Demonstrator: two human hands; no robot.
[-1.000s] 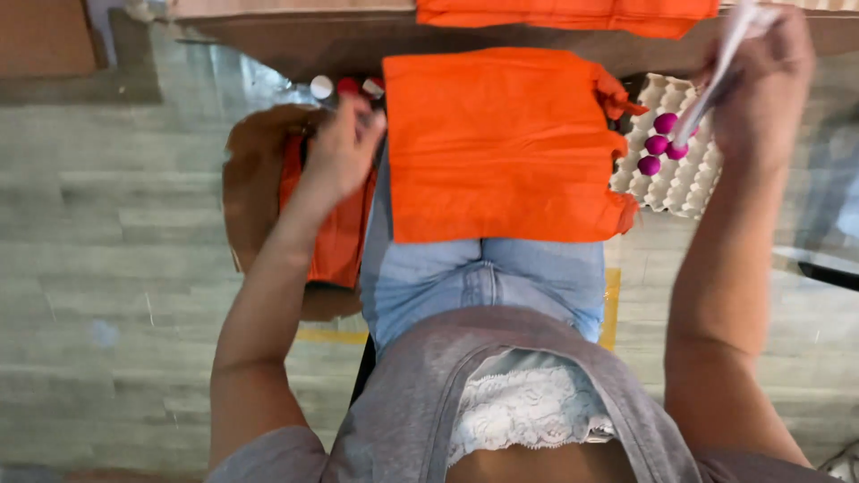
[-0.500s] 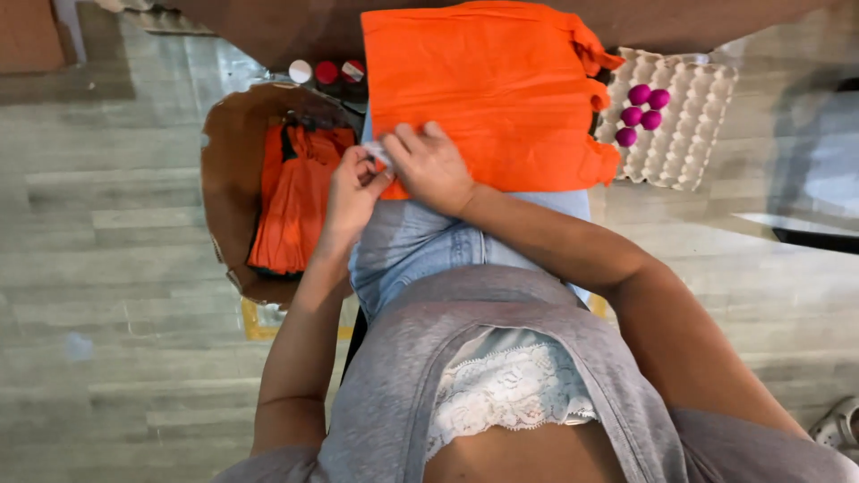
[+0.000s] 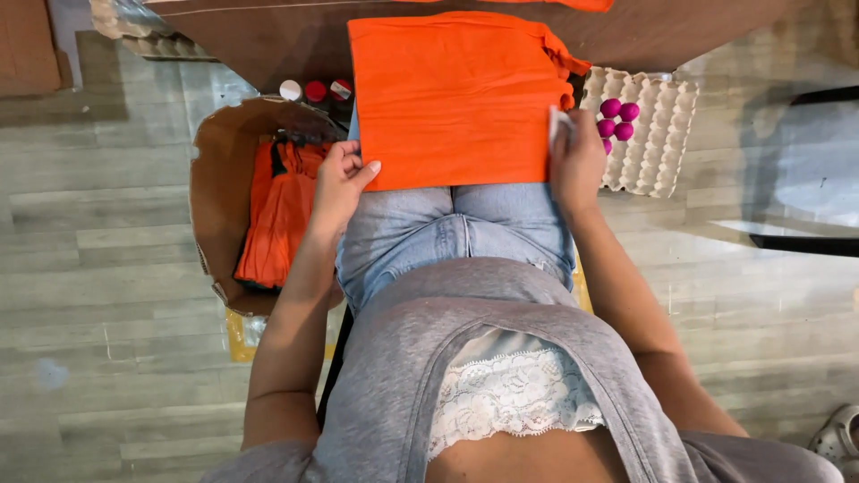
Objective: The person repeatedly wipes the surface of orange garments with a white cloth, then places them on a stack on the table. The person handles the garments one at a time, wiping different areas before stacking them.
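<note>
orange fabric bag [image 3: 452, 94]: flat, folded, lying across the lap on blue jeans [image 3: 452, 237], its far edge against the brown table edge [image 3: 268, 40]; handles bunched at the far right corner.

left hand [image 3: 340, 183]: at the bag's near left corner, thumb and fingers pinching the hem; half a second ago it was meeting the other hand near the middle of the near edge, so the hands have since spread apart.

right hand [image 3: 577, 161]: at the bag's near right corner, closed on the hem, with a small white slip [image 3: 559, 121] seemingly tucked under the fingers, though the view is too small to be sure. a second ago this hand was raised over the tray with a pale strip.

change noted: both hands now at opposite corners, bag pulled squarer and lying smoother on the lap.

cardboard box [image 3: 219, 179]: on the floor to the left, holding more folded orange bags [image 3: 277, 215].

small bottle caps [image 3: 313, 89]: white and red, just beyond the box.

egg tray [image 3: 658, 134]: to the right, four magenta balls [image 3: 616, 121] in its cups.

wood-plank floor [image 3: 89, 268]: surrounding.
</note>
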